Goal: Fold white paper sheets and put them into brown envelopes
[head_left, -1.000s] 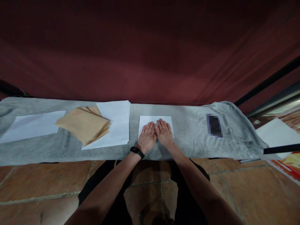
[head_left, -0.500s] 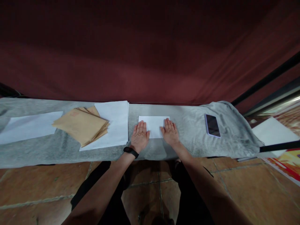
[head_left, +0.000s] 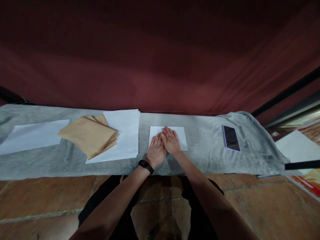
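Observation:
A small white sheet of paper point(head_left: 182, 137), perhaps folded, lies flat on the grey cloth in front of me. My left hand point(head_left: 156, 151) rests palm down on its left part, fingers stretched out, with a black band on the wrist. Beside it, my right hand point(head_left: 171, 140) lies flat on the middle of the paper, fingers pointing away from me. The two hands touch or slightly overlap at the fingers. Neither hand grips anything. The paper's near left part is hidden under them.
Brown envelopes point(head_left: 87, 135) lie fanned on a stack of white paper point(head_left: 127, 133) to the left. Farther left is another white sheet point(head_left: 35, 136). A phone point(head_left: 231, 138) lies to the right on the grey cloth point(head_left: 202, 143). A dark red curtain point(head_left: 150, 80) hangs behind.
My right hand has slid left from the paper's right edge to its middle, meeting my left hand. The left hand has shifted slightly right on the paper.

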Motion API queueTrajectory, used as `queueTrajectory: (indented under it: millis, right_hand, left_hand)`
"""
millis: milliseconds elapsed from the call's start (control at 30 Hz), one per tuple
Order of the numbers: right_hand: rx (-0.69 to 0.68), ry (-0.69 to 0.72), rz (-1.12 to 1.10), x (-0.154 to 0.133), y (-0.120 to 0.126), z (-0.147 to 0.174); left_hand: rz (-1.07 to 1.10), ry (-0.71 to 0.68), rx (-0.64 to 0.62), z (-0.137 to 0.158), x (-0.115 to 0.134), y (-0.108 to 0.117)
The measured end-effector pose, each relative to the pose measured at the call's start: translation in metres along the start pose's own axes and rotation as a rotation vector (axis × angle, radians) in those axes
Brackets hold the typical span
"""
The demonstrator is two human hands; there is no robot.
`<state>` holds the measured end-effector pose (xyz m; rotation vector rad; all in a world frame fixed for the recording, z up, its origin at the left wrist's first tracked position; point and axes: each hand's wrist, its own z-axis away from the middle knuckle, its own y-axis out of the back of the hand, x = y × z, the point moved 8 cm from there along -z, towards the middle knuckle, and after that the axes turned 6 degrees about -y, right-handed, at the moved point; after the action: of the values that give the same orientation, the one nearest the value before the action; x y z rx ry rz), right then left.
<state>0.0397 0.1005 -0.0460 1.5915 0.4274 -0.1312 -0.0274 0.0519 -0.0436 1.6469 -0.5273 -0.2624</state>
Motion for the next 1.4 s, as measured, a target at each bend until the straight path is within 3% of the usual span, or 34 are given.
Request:
queueTrajectory:
  millis: [233, 567, 933, 1267, 1400]
  right_hand:
    - [0.062, -0.045, 0.096, 0.027, 0.004, -0.003]
    - [0.210, -0.087, 0.185, 0.069, 0.017, 0.018]
    - [0.219, -0.135, 0.254, 0.100, 0.020, 0.039]
    - [0.247, -0.237, 0.285, 0.115, 0.034, 0.063]
    - [0.297, -0.207, 0.242, 0.101, 0.042, 0.075]
  left_hand:
    - [0.041, 0.042, 0.039, 0.001, -0.002, 0.004]
    - [0.059, 0.096, 0.056, 0.015, -0.017, 0.009]
    - [0.046, 0.079, 0.053, 0.029, -0.025, 0.013]
    - [0.057, 0.079, 0.040, 0.035, -0.028, 0.016]
    - [0.043, 0.043, 0.021, 0.035, -0.027, 0.020]
